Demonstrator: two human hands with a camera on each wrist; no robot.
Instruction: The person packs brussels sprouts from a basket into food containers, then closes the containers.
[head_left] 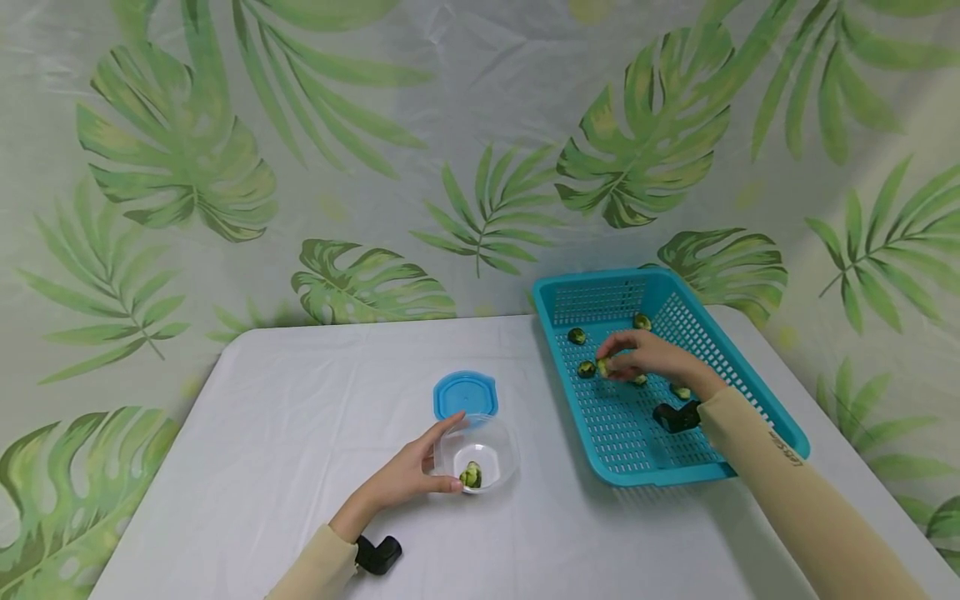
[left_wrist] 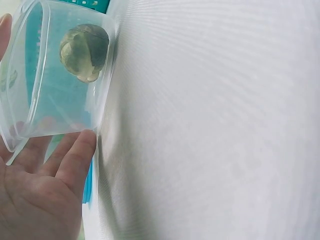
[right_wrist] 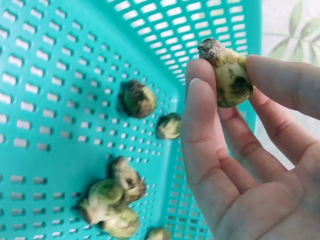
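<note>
In the head view the left hand (head_left: 414, 473) curves round the left side of a clear plastic tub (head_left: 498, 454), thumb at its near edge. One Brussels sprout (head_left: 471, 475) lies in the tub, and the left wrist view shows the same sprout (left_wrist: 85, 52) through the wall, with the left hand's (left_wrist: 45, 175) fingers against the tub. Over the teal basket (head_left: 600, 450), the right hand (head_left: 645, 357) pinches another sprout (head_left: 603, 367). That pinched sprout (right_wrist: 231, 75) has a brown stem end, held between thumb and fingertips of the right hand (right_wrist: 245, 145).
A blue lid (head_left: 465, 394) lies on the white cloth just behind the tub. Several other sprouts sit spread over the basket floor, including one (right_wrist: 138, 99) with brown patches. A leaf-patterned sheet (head_left: 367, 283) hangs behind the table.
</note>
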